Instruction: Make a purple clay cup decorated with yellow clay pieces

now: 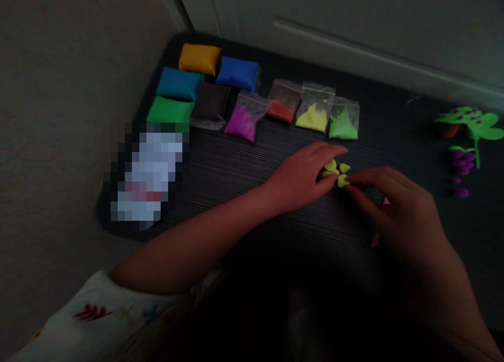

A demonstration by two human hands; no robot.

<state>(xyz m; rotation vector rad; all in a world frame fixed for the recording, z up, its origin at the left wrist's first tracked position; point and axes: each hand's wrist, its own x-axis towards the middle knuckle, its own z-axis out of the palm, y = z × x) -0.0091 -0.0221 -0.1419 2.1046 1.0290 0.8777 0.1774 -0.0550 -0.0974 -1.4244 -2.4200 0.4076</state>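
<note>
Several small yellow clay petals (335,172) lie together on the dark table (244,168). My left hand (303,176) rests flat beside them, its fingertips touching the petals from the left. My right hand (394,204) comes in from the right and pinches the lowest yellow petal (342,181) between thumb and forefinger. A pink piece (376,238) peeks out under my right palm.
Clay packets sit at the back: orange (199,57), blue (237,72), teal (179,83), green (170,109), dark (210,105), magenta (244,121), red-orange (282,107), yellow (314,115), lime (344,123). A green-and-purple clay figure (468,136) lies far right. A blurred item (147,178) is at left.
</note>
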